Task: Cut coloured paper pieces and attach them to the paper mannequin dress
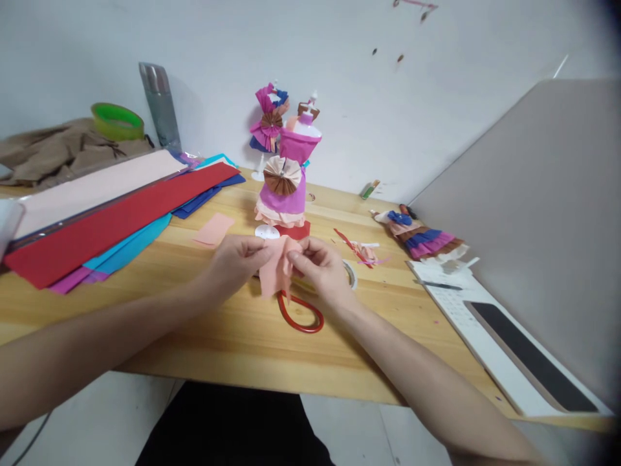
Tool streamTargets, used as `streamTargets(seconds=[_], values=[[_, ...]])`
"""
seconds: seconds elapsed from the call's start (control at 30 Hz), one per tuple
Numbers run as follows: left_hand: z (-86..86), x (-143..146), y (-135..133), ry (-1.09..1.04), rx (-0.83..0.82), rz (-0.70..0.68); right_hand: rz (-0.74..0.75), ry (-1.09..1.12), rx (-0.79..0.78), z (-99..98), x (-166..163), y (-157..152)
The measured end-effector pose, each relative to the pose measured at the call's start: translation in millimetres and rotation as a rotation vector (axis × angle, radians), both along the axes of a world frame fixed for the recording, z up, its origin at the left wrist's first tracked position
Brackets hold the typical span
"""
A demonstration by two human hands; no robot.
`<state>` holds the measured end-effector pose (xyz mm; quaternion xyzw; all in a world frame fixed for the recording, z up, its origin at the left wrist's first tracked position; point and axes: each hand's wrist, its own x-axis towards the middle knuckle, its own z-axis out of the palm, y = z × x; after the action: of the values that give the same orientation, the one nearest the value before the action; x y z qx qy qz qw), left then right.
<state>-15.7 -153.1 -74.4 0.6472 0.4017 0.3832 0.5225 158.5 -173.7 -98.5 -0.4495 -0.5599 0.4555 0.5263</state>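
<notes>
Pink paper (272, 279) sits at the frame's centre, pinched by the fingers of left hand (235, 261) and right hand (324, 268), seemingly part-gathered and unattached, while the upper-centre magenta dress (299, 150) already carries its rosette (283, 176) and ruffled hem (277, 217).

I read even, cool, moderately bright illumination on the white wall (218, 52). Shadows are soft; a faint one falls right of the vacuum flask (167, 110). Small glints mark the plastic sleeve (119, 194). Black trousers (233, 421) lose detail. I note slight blur at the left hand (237, 259) and right hand (325, 268), wide-angle stretching toward the edges, and dark vignetting at the right corners.
</notes>
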Motion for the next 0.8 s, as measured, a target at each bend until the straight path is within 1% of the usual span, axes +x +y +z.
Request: streamTargets(seconds=[0.13, 0.23, 0.37, 0.53, 0.6, 0.8], values=[[-1.8, -7.9, 9.0, -0.058, -0.034, 0.078, -0.102, 0.109, -0.059, 0.5, 8.6, 2.8], [-4.5, -10.9, 13.0, -0.108, -0.113, 0.053, -0.110, 0.150, -0.054, -1.8, 12.7, 5.0], [-6.3, -10.1, 12.7, -0.146, -0.182, 0.032, -0.045, 0.104, -0.024, -4.9, 11.2, 4.1], [-5.8, -8.3, 13.5, -0.163, -0.171, 0.070, -0.147, 0.087, -0.023, -8.4, 8.9, 4.2], [-5.5, -8.4, 14.6, -0.174, -0.174, 0.079, -0.159, 0.138, -0.037, -8.2, 9.3, 4.4], [-2.9, -10.7, 17.0, -0.278, -0.251, 0.109, -0.115, 0.368, -0.113, -2.1, 11.3, 4.9]])
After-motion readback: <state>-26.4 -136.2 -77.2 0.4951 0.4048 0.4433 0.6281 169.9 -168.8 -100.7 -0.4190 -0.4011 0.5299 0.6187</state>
